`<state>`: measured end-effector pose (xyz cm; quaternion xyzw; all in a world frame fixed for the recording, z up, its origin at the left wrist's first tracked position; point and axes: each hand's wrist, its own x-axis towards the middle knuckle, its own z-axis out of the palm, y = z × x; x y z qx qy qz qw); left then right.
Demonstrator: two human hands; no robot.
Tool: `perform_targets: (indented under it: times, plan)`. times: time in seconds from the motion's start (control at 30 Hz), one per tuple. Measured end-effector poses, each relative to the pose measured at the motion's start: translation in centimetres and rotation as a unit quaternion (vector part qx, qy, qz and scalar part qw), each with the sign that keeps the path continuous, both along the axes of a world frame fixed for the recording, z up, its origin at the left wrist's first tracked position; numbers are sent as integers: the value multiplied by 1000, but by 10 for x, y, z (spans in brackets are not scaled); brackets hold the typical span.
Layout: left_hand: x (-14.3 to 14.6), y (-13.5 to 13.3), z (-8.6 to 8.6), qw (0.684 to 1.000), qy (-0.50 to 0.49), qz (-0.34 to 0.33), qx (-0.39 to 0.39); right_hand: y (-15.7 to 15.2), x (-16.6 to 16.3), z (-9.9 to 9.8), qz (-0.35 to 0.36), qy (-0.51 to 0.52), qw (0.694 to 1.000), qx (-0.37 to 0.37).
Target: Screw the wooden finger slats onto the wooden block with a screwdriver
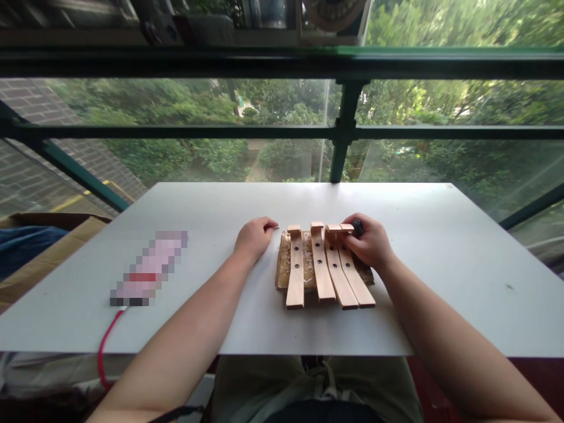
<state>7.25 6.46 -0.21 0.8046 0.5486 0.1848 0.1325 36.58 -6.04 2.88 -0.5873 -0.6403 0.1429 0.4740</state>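
Several pale wooden hooks lie side by side on a brown, shiny slab (283,271) that looks like taped cardboard. Each hook, such as the leftmost wooden hook (296,283), has two dark screw holes or screws and a raised lip at its far end. The two rightmost hooks overlap near their lips. My left hand (253,239) rests on the table left of the slab, fingers closed in a pinch; a tiny tip shows there, too small to name. At the slab's far right, my right hand (372,242) is closed around a small black object (358,227), beside the rightmost hook's lip.
The white table (211,205) stands against a window with green bars (220,132). On its left lies a blurred-out pink item (154,264) with a red cable (103,346) running over the near edge. A cardboard box (66,252) with blue cloth stands beyond the left edge.
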Motion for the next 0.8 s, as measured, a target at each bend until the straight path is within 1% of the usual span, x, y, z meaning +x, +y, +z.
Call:
perform_targets:
  times: [0.27, 0.43, 0.53, 0.67, 0.73, 0.8]
  plan:
    - [-4, -9, -1, 998, 24, 53, 12, 0, 0, -4, -3, 4, 1000, 9]
    - [-5, -9, 2, 998, 25, 61, 5, 1, 1, -3, 1, 2, 1000, 11]
    - [-14, -10, 7, 998, 15, 49, -21, 0, 3, -2, 9, -3, 1000, 6]
    - [-31, -11, 17, 996, 10, 7, -83, -1, 5, -2, 20, -9, 1000, 0]
    - [-35, -12, 20, 994, 18, 9, -105, -2, 6, -2, 22, -11, 1000, 0]
    - [-35, -12, 21, 992, 30, 25, -122, -2, 6, -2, 23, -14, 1000, -1]
